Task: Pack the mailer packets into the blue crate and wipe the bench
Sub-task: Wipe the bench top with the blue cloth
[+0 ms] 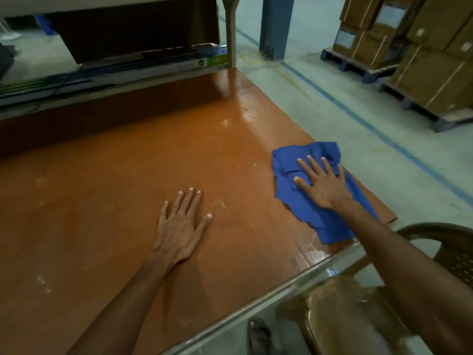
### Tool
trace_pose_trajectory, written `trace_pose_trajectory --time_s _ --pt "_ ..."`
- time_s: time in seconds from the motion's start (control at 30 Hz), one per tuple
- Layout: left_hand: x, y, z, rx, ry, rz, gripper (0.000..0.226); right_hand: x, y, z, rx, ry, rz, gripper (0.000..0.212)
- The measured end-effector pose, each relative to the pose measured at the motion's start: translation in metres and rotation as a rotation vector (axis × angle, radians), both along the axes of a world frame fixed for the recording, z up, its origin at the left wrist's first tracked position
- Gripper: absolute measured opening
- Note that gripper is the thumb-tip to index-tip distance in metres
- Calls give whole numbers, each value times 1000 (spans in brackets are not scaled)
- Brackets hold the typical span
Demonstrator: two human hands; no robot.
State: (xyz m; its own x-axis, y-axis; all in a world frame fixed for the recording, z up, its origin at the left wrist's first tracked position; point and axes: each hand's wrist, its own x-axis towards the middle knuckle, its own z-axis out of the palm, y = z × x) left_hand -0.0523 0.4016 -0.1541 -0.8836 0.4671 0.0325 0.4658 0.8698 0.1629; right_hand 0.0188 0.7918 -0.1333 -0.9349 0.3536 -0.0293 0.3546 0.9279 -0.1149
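Right hand (323,184) presses flat, fingers straight, on the blue cloth (307,190) at frame right; left hand (180,222) rests released on the orange tabletop (115,180)

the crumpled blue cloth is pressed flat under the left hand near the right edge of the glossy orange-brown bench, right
Not quite: the hand is wrong. The head view shows the crumpled blue cloth pressed flat under the right hand, fingers spread, near the right edge of the glossy orange-brown bench. The left hand lies bare on the bench top, apart from the cloth.
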Motion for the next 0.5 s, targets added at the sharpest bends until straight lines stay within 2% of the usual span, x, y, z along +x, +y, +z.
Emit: trace_pose_trajectory --time_s 0.07,0.1,0.13,0.23,0.3,0.5 --pt "7 -3 -2 0 10 -12 76 30 -14 -2 25 -19 174 68" --pt "9 -5 -3 4 14 -15 76 44 -13 -4 31 -13 184 67" --pt "9 -6 -3 9 16 -19 76 57 -8 -4 36 5 122 66" --pt "11 -6 -3 8 19 -34 75 87 11 -2 -23 16 -245 66" --pt "12 -6 -2 5 21 -31 75 97 1 -3 -33 -15 -339 69" --pt "12 -7 4 12 -33 -45 74 106 -126 -3 -10 -20 -171 72"
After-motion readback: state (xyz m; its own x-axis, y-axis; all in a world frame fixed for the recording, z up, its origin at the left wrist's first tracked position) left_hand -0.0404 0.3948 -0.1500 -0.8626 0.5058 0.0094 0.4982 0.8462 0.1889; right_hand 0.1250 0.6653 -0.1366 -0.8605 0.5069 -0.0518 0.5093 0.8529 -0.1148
